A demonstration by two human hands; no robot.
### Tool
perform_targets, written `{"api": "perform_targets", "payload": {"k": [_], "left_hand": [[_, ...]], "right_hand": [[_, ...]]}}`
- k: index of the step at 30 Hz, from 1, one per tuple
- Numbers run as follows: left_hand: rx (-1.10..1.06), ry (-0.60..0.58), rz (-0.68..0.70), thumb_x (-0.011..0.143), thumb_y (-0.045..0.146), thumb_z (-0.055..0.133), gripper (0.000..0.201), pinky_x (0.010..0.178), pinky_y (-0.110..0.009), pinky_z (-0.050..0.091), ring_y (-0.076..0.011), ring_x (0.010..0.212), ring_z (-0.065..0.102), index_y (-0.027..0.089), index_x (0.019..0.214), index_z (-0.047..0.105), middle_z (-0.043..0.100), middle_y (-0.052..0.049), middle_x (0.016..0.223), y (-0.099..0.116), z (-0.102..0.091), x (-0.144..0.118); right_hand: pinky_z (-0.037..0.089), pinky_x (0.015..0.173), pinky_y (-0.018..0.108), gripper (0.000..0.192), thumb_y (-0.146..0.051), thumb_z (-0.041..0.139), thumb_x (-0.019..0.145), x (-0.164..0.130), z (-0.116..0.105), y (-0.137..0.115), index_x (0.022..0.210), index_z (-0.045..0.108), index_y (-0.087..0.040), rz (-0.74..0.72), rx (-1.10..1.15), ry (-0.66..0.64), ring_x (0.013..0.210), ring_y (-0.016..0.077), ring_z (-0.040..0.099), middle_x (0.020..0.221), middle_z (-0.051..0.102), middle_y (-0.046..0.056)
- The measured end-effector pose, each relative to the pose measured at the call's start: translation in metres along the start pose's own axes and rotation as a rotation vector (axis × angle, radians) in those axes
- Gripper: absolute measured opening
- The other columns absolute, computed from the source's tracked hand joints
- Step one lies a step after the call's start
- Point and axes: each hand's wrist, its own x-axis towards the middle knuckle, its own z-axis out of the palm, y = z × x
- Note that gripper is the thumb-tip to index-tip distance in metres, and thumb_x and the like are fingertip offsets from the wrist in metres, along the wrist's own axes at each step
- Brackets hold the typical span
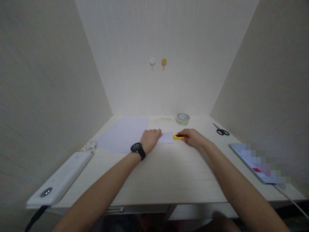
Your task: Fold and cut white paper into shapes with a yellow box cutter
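1. Yellow and black, the small utility knife (179, 136) lies on the pale wood-grain tabletop (169, 174), held at its right end by the right hand (194, 137); the fingers curl around the handle, and the tip points left toward a small slip of white paper (166, 138).
2. White paper slip sits flat between the two hands, just left of the knife's tip (whether the blade touches it is too small to tell).
3. Left hand (150, 139) rests palm down on the left edge of the slip, fingers pressed together and laid flat, holding nothing; a black wristwatch (138, 149) sits on that wrist.
4. Under and behind the left hand lies a larger white sheet (123, 133), spread toward the back left of the tabletop.
5. Behind the hands, near the back wall, stands a roll of clear tape (182, 118).
6. Black-handled scissors (221, 130) lie well to the right of the knife, near the right wall.
7. At the front left edge rests a white power bank (60, 178) with a dark cable, and just beyond it a small cluster of pale shells (89, 146) (their exact kind is hard to make out).
8. Two small hooks (158, 62), one white and one tan, are fixed on the back wall.
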Motion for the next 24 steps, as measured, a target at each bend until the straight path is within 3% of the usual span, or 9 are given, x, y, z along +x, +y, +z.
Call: {"api": "perform_targets", "payload": {"k": [9, 24], "left_hand": [[0.029, -0.029, -0.06, 0.104, 0.038, 0.031, 0.033, 0.071, -0.033, 0.04, -0.022, 0.087, 0.063, 0.02, 0.102, 0.059, 0.068, -0.007, 0.093, 0.0, -0.001, 0.0], [0.028, -0.044, -0.117, 0.101, 0.032, 0.035, 0.037, 0.069, -0.032, 0.046, -0.0215, 0.086, 0.063, 0.017, 0.092, 0.067, 0.066, -0.009, 0.095, -0.003, 0.003, -0.006]], "right_hand": [[0.046, 0.092, 0.033, 0.046, -0.008, 0.06, 0.072, -0.003, -0.008, -0.003, 0.113, 0.073, -0.023, -0.018, -0.041, -0.055, 0.104, 0.0254, 0.066, 0.113, 0.074, 0.007], [0.048, 0.09, 0.03, 0.05, -0.006, 0.061, 0.067, -0.003, -0.009, 0.004, 0.112, 0.074, -0.024, -0.019, 0.097, -0.152, 0.098, 0.0225, 0.066, 0.109, 0.074, 0.005]]}}
